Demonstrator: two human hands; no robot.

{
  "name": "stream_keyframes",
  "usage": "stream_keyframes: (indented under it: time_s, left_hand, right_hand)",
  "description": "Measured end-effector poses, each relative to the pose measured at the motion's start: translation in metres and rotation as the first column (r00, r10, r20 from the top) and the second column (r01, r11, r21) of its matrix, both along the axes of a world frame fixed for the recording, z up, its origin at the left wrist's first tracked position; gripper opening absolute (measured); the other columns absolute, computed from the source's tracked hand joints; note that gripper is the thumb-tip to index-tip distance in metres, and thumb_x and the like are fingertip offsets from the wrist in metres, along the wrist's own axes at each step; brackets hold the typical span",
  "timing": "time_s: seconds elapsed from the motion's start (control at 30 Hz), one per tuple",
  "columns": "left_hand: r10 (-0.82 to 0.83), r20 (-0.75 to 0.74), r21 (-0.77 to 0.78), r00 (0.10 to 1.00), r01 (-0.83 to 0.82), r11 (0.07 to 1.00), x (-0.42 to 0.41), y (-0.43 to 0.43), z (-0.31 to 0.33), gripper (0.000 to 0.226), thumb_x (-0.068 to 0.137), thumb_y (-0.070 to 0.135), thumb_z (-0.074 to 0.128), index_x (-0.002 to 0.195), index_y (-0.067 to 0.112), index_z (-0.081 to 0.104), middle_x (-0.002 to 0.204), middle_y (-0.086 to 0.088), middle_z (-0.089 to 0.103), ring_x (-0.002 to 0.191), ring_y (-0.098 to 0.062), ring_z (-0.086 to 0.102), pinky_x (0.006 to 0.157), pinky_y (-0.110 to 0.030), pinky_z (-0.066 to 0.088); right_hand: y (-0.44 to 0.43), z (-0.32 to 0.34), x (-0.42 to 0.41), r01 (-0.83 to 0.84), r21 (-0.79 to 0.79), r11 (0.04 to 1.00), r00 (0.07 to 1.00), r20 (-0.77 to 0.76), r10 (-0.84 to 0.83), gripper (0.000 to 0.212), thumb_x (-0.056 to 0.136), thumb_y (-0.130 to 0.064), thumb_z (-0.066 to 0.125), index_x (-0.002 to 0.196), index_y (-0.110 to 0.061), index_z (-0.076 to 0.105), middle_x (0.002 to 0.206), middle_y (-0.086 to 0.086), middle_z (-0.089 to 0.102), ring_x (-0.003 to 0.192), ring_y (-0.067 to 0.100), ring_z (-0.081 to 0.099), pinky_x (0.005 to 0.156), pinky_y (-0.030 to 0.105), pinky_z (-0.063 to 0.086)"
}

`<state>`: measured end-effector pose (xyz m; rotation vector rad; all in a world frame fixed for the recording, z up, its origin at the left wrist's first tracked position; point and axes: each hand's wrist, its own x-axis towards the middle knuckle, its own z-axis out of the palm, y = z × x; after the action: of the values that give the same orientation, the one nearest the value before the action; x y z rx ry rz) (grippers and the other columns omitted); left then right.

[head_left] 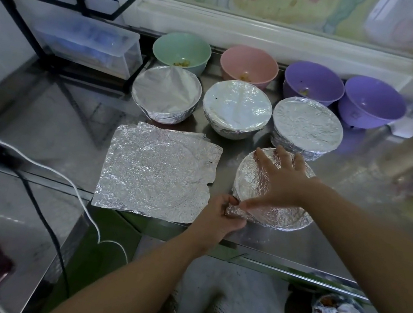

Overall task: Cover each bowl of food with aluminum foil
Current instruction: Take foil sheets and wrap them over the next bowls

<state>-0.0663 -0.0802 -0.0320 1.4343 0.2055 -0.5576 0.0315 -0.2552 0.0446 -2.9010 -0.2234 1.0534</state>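
Fingers (263,157) of the right hand (282,179) lie spread flat on the foil-covered bowl (281,217) at the worktop's (334,240) near edge; the left hand (221,213) pinches a foil corner (235,209) at its rim. Foil looks light, thin and tear-prone, so it is best gripped at the edges.

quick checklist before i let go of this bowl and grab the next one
1. Bowl steadied: ok, right hand lies flat on the front bowl.
2. Foil tucked all round: not ok, left hand pinches a loose corner at its near-left edge.
3. Foil ready: ok, spare foil lies flat to the bowl's left.
4. All bowls covered: not ok, green bowl, pink bowl and purple bowls stand open.
5. Covered bowls sealed on far sides: cannot tell.
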Motion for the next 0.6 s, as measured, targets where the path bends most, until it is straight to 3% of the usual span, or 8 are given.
stream_keyframes:
  time_s: [0.13,0.2,0.27,0.33,0.47,0.6]
  left_hand:
    - [-0.114,0.166,0.296,0.980,0.061,0.953,0.012,0.005,0.004,0.022,0.086,0.019,0.075,0.103,0.019,0.060,0.086,0.006,0.064,0.073,-0.008,0.060,0.065,-0.013,0.049]
    - [-0.167,0.169,0.358,0.971,0.097,0.929,0.021,0.010,0.008,0.016,0.085,0.026,0.077,0.093,0.023,0.063,0.085,0.001,0.068,0.076,-0.019,0.068,0.076,-0.031,0.060]
    - [-0.234,0.196,0.453,0.952,0.124,0.883,0.033,0.017,0.014,0.016,0.083,0.030,0.079,0.083,0.023,0.065,0.086,-0.005,0.070,0.079,-0.025,0.070,0.081,-0.047,0.059]
    - [-0.335,0.194,0.542,0.922,0.184,0.820,0.046,0.021,0.022,0.019,0.080,0.031,0.082,0.080,0.018,0.068,0.086,-0.006,0.071,0.078,-0.024,0.070,0.078,-0.045,0.059]
    - [-0.399,0.104,0.526,0.911,0.290,0.799,0.065,0.026,0.036,0.024,0.074,0.020,0.087,0.078,0.016,0.065,0.076,-0.002,0.072,0.067,-0.018,0.071,0.057,-0.023,0.056]
    - [-0.431,0.115,0.560,0.895,0.300,0.772,0.077,0.028,0.044,0.042,0.069,0.016,0.089,0.100,0.008,0.062,0.094,-0.009,0.071,0.077,-0.020,0.072,0.074,-0.037,0.062]
  right_hand:
    - [0.002,0.005,-0.002,0.009,-0.008,1.000,1.000,0.000,-0.009,0.149,0.035,-0.100,0.061,0.146,-0.058,-0.028,0.161,-0.007,-0.039,0.148,0.044,-0.031,0.109,0.084,0.008]
    - [0.003,0.007,-0.003,0.010,-0.017,1.000,1.000,-0.004,-0.010,0.147,0.040,-0.098,0.064,0.147,-0.057,-0.027,0.162,-0.007,-0.038,0.148,0.044,-0.030,0.109,0.084,0.008]
    - [0.004,0.009,-0.004,0.014,-0.023,1.000,1.000,-0.005,-0.014,0.146,0.042,-0.097,0.065,0.148,-0.057,-0.027,0.162,-0.007,-0.038,0.148,0.044,-0.030,0.109,0.084,0.008]
    - [0.005,0.008,-0.004,0.019,-0.020,1.000,1.000,-0.001,-0.019,0.145,0.043,-0.097,0.066,0.148,-0.057,-0.027,0.161,-0.006,-0.039,0.148,0.044,-0.031,0.109,0.084,0.007]
    - [0.006,0.006,-0.004,0.034,-0.006,0.999,0.999,0.008,-0.034,0.143,0.047,-0.094,0.069,0.148,-0.057,-0.027,0.161,-0.005,-0.040,0.147,0.044,-0.032,0.107,0.085,0.006]
    - [0.007,0.004,-0.005,0.035,-0.008,0.999,0.999,0.019,-0.035,0.144,0.047,-0.095,0.068,0.148,-0.057,-0.027,0.161,-0.004,-0.039,0.147,0.044,-0.032,0.107,0.085,0.005]
